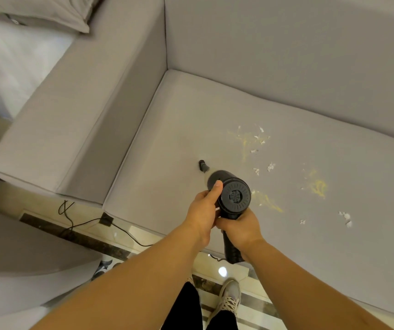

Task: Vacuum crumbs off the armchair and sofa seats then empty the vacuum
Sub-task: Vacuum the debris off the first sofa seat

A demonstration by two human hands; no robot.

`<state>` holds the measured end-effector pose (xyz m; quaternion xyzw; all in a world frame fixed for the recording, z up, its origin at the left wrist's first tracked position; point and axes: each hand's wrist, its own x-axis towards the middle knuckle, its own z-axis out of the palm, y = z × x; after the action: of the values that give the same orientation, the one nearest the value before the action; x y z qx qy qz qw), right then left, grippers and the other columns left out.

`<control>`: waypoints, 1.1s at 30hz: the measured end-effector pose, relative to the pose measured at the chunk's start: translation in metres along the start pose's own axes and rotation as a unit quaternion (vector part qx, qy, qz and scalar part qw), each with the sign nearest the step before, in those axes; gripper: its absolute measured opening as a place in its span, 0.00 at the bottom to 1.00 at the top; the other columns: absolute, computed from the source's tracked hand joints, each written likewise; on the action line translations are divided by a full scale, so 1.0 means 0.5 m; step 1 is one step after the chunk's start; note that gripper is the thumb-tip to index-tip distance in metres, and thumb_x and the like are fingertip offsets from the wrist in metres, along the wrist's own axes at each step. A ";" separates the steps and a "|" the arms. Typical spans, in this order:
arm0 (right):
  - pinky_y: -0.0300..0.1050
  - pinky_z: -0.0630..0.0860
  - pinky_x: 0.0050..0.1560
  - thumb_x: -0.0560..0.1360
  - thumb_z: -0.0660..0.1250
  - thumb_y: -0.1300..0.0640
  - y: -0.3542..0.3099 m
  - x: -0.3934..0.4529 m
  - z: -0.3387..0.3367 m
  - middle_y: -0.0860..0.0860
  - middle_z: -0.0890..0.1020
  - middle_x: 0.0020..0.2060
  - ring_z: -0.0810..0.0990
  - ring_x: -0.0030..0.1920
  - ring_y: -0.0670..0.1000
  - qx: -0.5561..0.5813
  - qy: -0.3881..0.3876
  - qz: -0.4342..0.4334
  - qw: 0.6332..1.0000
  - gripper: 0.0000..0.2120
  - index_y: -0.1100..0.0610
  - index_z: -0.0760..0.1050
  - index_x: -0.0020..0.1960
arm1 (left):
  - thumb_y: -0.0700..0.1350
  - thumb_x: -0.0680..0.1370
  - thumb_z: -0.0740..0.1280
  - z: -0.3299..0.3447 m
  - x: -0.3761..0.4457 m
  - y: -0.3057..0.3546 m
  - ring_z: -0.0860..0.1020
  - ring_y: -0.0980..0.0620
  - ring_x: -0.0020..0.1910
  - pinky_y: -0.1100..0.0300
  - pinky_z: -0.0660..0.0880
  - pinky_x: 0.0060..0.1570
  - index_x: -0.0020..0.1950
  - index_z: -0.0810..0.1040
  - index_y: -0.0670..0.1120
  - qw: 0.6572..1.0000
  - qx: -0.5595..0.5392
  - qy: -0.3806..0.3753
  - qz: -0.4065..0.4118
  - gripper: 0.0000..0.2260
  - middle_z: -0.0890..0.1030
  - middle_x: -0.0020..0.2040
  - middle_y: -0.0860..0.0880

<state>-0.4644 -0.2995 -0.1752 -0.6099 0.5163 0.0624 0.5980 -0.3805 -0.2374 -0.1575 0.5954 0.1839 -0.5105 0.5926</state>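
A small black handheld vacuum [233, 196] points away from me over the grey sofa seat [172, 144], its narrow nozzle [202, 166] just above the cushion. My right hand [239, 228] grips the vacuum's handle from below. My left hand [203, 206] holds the left side of the body, with its thumb lying on top of the barrel. White scraps and yellow crumbs [253, 139] lie scattered on the cushion to the right of the nozzle. More crumbs [318, 186] sit further right.
The sofa's wide armrest [55, 129] is on the left and its backrest [286, 55] is beyond the seat. A black cable [91, 221] trails over the tiled floor by the sofa front. A grey armchair edge [12, 258] is at the lower left. My shoe [228, 298] is below.
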 end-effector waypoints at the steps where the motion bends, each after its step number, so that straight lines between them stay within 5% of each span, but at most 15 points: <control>1: 0.55 0.81 0.49 0.65 0.74 0.68 -0.005 0.000 0.005 0.53 0.83 0.43 0.81 0.44 0.56 -0.006 -0.004 0.000 1.000 0.20 0.49 0.75 0.50 | 0.59 0.76 0.64 -0.006 -0.002 0.005 0.79 0.47 0.54 0.56 0.77 0.48 0.65 0.73 0.46 1.000 -0.005 0.002 0.000 0.24 0.81 0.57 0.46; 7: 0.54 0.80 0.50 0.65 0.74 0.67 -0.032 0.013 0.040 0.52 0.83 0.45 0.81 0.45 0.54 0.000 0.003 -0.008 1.000 0.23 0.53 0.76 0.57 | 0.60 0.75 0.65 -0.030 0.003 0.037 0.80 0.48 0.52 0.58 0.77 0.45 0.64 0.74 0.46 1.000 -0.013 0.011 0.006 0.24 0.81 0.56 0.46; 12: 0.41 0.73 0.39 0.65 0.74 0.65 -0.037 0.019 0.027 0.47 0.82 0.42 0.80 0.44 0.49 0.008 0.061 -0.012 0.998 0.20 0.44 0.74 0.47 | 0.59 0.76 0.64 -0.002 0.019 0.049 0.80 0.47 0.55 0.55 0.77 0.53 0.64 0.75 0.46 1.000 -0.001 -0.019 -0.015 0.22 0.82 0.55 0.46; 17: 0.43 0.74 0.39 0.65 0.75 0.65 -0.041 0.028 0.004 0.50 0.83 0.41 0.80 0.43 0.52 -0.008 0.085 0.001 0.996 0.19 0.46 0.75 0.48 | 0.59 0.76 0.65 0.023 0.028 0.055 0.79 0.47 0.56 0.53 0.76 0.57 0.64 0.75 0.46 0.999 0.006 -0.033 -0.031 0.22 0.81 0.56 0.46; 27: 0.51 0.80 0.47 0.64 0.73 0.66 -0.100 0.030 0.107 0.51 0.84 0.42 0.81 0.43 0.53 -0.058 -0.051 -0.014 0.997 0.19 0.50 0.77 0.51 | 0.60 0.75 0.64 -0.093 0.011 0.084 0.80 0.49 0.51 0.59 0.75 0.39 0.63 0.71 0.48 0.994 -0.056 0.083 0.039 0.22 0.80 0.54 0.47; 33: 0.49 0.79 0.45 0.64 0.73 0.66 -0.094 0.022 0.099 0.50 0.83 0.41 0.81 0.42 0.52 -0.074 -0.030 -0.002 0.997 0.19 0.48 0.76 0.48 | 0.59 0.76 0.63 -0.090 0.007 0.082 0.79 0.46 0.53 0.53 0.77 0.51 0.64 0.70 0.45 0.997 -0.031 0.064 0.016 0.23 0.80 0.54 0.45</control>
<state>-0.3994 -0.2780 -0.1651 -0.6512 0.4913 0.1176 0.5664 -0.3274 -0.2079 -0.1493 0.6109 0.2277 -0.4561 0.6057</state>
